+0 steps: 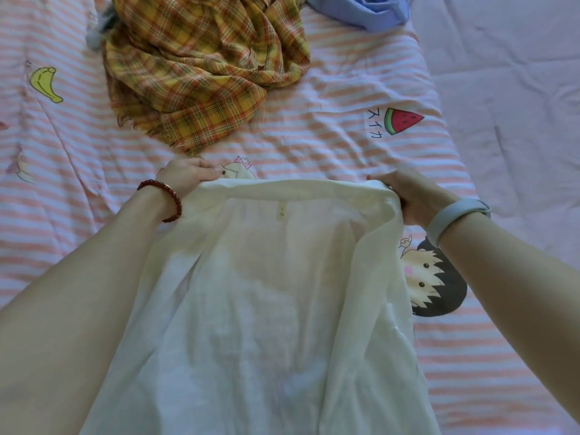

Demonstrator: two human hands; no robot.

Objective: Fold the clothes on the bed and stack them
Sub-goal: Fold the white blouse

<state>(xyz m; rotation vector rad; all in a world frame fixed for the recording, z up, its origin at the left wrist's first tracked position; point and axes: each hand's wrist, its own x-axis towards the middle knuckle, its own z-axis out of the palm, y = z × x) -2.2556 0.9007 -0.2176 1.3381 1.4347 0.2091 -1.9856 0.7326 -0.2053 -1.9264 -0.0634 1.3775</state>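
Surface: we look down on a bed covered by a pink-and-white striped sheet (pixel 345 89), wrinkled, printed with cartoons: a yellow banana (pixel 45 84) at far left, a red watermelon slice (pixel 403 119) with lettering beside it, and a dark-haired cartoon face (pixel 434 284) at right.
Right side of the bed: we see a plain lilac bedcover (pixel 514 89), creased, running along the striped sheet's edge.
Garment in hand: we hold a thin, sheer white garment (pixel 266 293) by its upper edge; it hangs toward us, spreads across the lower middle of the view and partly covers the cartoon face. A small label sits just below its top band.
Left hand (pixel 185 177): our fingers curl round the garment's left top corner; a dark red bead bracelet (pixel 164 199) is on that wrist.
Right hand (pixel 414 199): our fingers clasp the right top corner; a pale blue wristband (pixel 455 218) is on that wrist.
Other clothes: a crumpled yellow-and-red plaid cloth (pixel 204 64) lies beyond our hands, well apart from the white garment; a bunched blue garment (pixel 361 9) lies at the top edge, to the right of the plaid.
Beyond the bed: nothing of the room shows.
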